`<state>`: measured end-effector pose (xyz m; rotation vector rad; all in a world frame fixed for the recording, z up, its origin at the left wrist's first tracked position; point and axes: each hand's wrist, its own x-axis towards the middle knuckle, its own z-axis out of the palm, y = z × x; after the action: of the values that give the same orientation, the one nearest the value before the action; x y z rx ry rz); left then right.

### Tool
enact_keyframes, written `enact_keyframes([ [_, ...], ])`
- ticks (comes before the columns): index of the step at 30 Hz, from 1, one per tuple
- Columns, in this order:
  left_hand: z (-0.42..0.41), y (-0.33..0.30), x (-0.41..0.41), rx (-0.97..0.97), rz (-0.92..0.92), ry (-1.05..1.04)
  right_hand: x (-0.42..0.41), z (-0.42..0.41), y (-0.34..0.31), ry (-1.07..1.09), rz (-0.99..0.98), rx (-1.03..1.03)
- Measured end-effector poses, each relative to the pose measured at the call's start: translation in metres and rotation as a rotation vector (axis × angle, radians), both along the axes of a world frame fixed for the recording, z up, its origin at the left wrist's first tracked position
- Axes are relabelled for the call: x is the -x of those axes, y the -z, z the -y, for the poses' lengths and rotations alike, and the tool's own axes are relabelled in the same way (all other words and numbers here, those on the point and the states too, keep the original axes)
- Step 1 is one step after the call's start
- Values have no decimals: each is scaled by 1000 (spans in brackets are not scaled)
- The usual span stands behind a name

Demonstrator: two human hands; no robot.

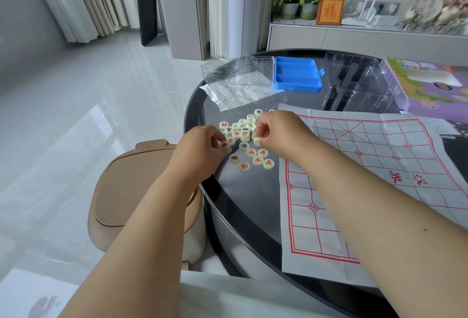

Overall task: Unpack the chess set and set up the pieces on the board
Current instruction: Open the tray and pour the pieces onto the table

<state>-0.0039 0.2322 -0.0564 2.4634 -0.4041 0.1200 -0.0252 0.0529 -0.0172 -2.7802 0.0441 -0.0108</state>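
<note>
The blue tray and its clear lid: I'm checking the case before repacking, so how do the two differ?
The blue tray is opaque, while the clear lid is see-through, showing the plastic bag beneath. The blue tray is split into long compartments; the clear lid has no dividers. The blue tray lies right of the clear lid. Both lie open side by side on the table, seemingly empty.

bright, even daylight, soft and cool. glare sheets across the pale floor [76, 120] from 9 to 11 o'clock. dark round table [253, 229] mirrors the room; faint shadows only. wide-angle bending stretches both forearms toward 5 and 7 o'clock. shelf [379, 28] clutter at 1 o'clock smeared, soft. centre fairly sharp.
</note>
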Motion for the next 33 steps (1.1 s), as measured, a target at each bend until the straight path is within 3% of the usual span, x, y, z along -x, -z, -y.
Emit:
enact_keyframes([
  [5,0,0,1,-37,-29,9,1,-3,5,6,85,-21],
  [12,2,-1,1,6,-46,-16,3,6,-1,-92,14,61],
  [19,4,4,-2,72,22,-95,-18,6,-8,-58,-109,126],
  [23,10,12,-3,107,116,-29,-18,6,3,-62,-48,93],
  [29,18,18,0,-164,238,-25,-14,7,8,-119,-19,87],
  [33,19,16,0,-161,212,-40,-14,8,10,-102,-11,112],
])
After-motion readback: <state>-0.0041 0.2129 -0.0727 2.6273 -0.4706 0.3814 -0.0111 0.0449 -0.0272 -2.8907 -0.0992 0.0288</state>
